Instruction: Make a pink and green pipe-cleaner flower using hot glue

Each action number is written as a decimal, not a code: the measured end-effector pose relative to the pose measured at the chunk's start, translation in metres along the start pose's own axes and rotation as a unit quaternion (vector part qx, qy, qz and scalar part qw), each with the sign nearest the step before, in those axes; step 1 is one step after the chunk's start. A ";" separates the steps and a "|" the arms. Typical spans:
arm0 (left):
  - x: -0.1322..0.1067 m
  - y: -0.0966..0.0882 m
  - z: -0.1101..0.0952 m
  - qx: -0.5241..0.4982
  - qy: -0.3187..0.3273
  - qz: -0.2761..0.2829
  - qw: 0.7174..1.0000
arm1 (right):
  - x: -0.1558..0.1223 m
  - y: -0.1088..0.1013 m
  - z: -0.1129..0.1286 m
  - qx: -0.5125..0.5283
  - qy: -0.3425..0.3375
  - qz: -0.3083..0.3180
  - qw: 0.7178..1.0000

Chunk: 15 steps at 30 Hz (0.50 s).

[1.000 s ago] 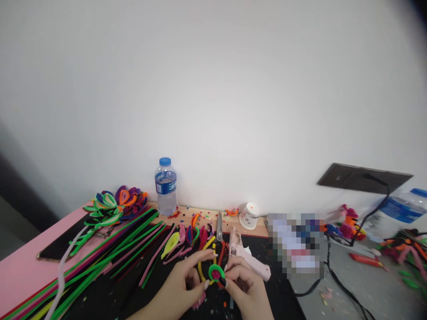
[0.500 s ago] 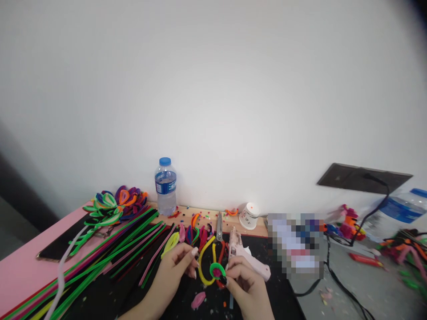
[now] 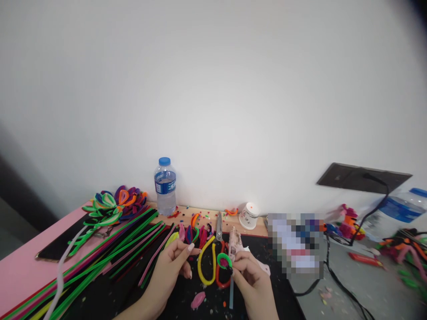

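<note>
My right hand [image 3: 252,281] pinches a small pipe-cleaner piece [image 3: 224,261] between thumb and fingers. The piece is a green ring with a pink middle and a black part by the fingertips. To its left, my left hand [image 3: 171,270] is closed with thumb and index finger together; what they hold, if anything, I cannot make out. Between the hands lie scissors [image 3: 207,265] with one yellow and one red handle loop, blades toward the wall. The green ring overlaps the red loop in view. Behind my right hand is a pale pink glue gun [image 3: 235,240], partly hidden.
Long pipe cleaners [image 3: 110,255] fan out at left beside a looped pipe-cleaner flower [image 3: 106,202] and a dark phone [image 3: 56,244]. A water bottle [image 3: 165,189] and a paper cup [image 3: 249,216] stand by the wall. A pink oval piece [image 3: 198,300] lies on the black mat. A cable [image 3: 328,258] crosses at right.
My right hand has shifted slightly right and up with the green-ringed piece. My left hand has drawn a little to the left, so the hands are farther apart.
</note>
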<state>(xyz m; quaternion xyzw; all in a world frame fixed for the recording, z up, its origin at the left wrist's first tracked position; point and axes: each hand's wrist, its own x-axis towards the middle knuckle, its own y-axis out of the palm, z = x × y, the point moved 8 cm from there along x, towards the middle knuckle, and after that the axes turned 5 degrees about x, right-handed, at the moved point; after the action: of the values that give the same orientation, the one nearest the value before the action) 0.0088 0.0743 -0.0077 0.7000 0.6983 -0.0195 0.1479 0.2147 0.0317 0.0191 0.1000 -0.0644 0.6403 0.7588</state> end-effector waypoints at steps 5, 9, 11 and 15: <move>-0.001 -0.001 -0.002 -0.016 0.004 -0.016 1.000 | 0.001 -0.002 -0.001 -0.004 -0.011 0.002 1.000; -0.001 0.000 -0.002 -0.016 0.014 -0.010 1.000 | 0.000 -0.002 -0.003 -0.003 -0.012 0.006 1.000; -0.001 0.000 -0.001 -0.026 0.014 -0.011 1.000 | 0.000 -0.002 -0.005 -0.005 -0.013 0.008 1.000; -0.001 0.000 0.003 -0.060 0.005 -0.003 0.998 | 0.000 -0.003 -0.006 -0.005 -0.012 0.007 1.000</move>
<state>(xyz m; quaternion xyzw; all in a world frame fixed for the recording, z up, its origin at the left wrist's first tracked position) 0.0093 0.0730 -0.0099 0.6877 0.7013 0.0252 0.1858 0.2171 0.0323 0.0126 0.1032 -0.0779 0.6444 0.7537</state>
